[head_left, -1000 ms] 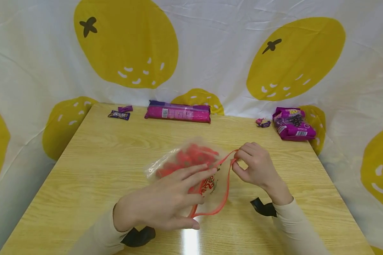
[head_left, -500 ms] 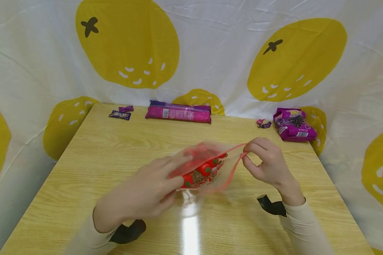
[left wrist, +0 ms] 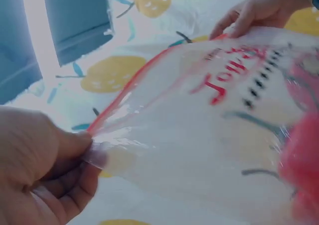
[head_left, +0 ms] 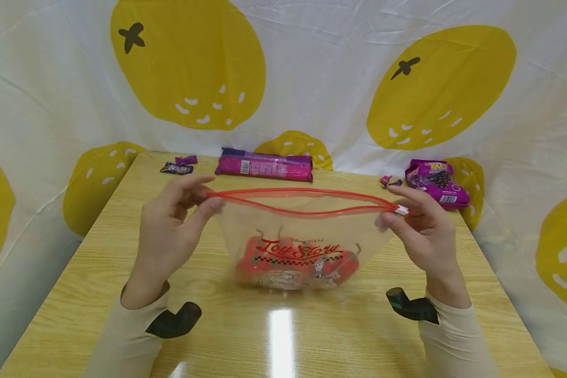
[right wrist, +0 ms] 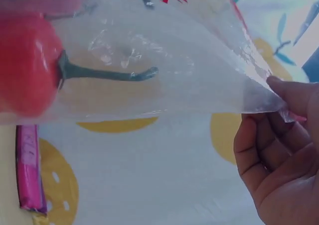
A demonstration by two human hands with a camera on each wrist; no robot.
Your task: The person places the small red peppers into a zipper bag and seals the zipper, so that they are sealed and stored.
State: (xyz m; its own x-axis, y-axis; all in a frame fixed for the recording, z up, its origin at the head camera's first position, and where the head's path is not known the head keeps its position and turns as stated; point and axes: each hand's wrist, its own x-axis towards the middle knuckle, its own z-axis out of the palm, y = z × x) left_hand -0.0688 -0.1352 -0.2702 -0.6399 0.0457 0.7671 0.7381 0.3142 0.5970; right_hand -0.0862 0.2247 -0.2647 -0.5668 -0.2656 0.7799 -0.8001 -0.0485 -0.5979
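Note:
A clear slider zip bag [head_left: 264, 223] with a red zip edge and red "Toy Story" lettering hangs upright between both hands above the table. My left hand [head_left: 167, 231] pinches its upper left corner between thumb and fingers. At the upper right corner, beside the white slider [head_left: 401, 210], my right hand [head_left: 425, 239] grips the bag. The red edges bow apart in the middle, so the mouth gapes. Several red pepper-like pieces [right wrist: 27, 70] with long green stems lie in the bottom of the bag, seen through the plastic.
A long pink-purple packet [head_left: 264, 166] lies at the table's back edge. Two small wrapped sweets [head_left: 177, 168] are at back left. Small wrapped candies [head_left: 389, 182] and a purple grape-print bag [head_left: 437, 184] stand at back right, before a lemon-print curtain [head_left: 312, 79].
The bag has been lifted and turned from lying slanted to hanging upright, facing me. My left hand has moved from over the bag to pinching its left corner. The right hand moved slightly right.

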